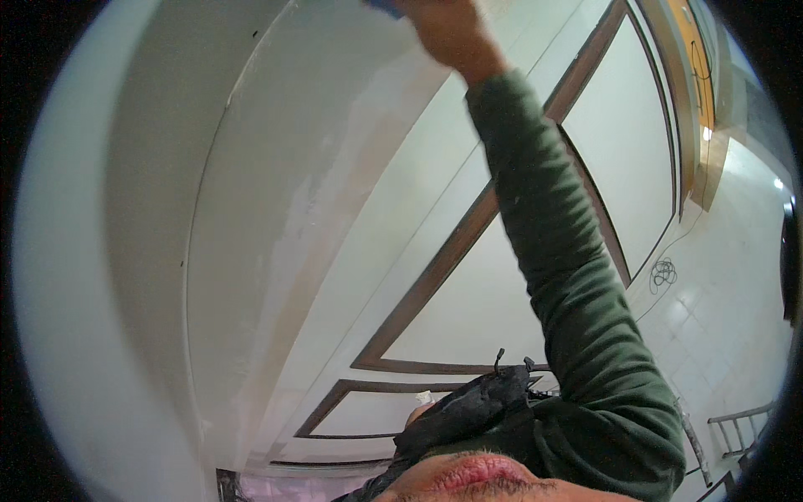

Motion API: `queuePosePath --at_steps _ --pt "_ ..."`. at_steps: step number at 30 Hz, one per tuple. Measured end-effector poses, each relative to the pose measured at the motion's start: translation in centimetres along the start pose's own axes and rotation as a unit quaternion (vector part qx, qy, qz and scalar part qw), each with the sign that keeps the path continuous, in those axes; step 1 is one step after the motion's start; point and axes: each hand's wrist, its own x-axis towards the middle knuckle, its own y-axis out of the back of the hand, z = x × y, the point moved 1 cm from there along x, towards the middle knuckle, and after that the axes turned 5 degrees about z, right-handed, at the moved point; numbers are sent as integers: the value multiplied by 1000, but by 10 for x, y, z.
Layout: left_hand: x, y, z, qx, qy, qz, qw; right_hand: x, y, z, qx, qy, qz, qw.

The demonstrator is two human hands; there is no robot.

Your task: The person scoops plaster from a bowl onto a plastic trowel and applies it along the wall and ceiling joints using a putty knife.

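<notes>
My right arm, in a dark green sleeve, is stretched up across the view. At the upper edge my right hand (447, 35) is closed on a blue object (385, 7), cut off by the frame, so its kind does not show. That hand is up against a pale, smooth surface (268, 217) with whitish, streaky patches. Beside the black cloth (477, 412) at my chest, a small skin-coloured patch (417, 412) shows next to something white (424, 396). It may be part of my left hand; its fingers are hidden.
White wall panels (477, 309) framed in brown trim run diagonally beyond my arm. At the right, a coiled cable (663, 274) lies on the pale tiled floor (711, 335). A ladder (740, 425) stands low at the right, and an orange-brown wooden piece (694, 71) is at the upper right.
</notes>
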Motion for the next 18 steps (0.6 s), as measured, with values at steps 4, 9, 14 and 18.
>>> queuePosePath --at_steps 4,9,14,18 --pt "4 -14 16 51 -23 -5 998 -66 -79 -73 86 93 8 992" --pt "8 -43 47 202 -73 -5 977 -116 -118 -155 205 43 -44 977" --pt "18 -41 54 188 -65 -20 980 -104 -49 -152 108 32 -7 994" --pt "36 -26 30 -3 10 -28 1000 -51 69 -131 -309 118 17 944"
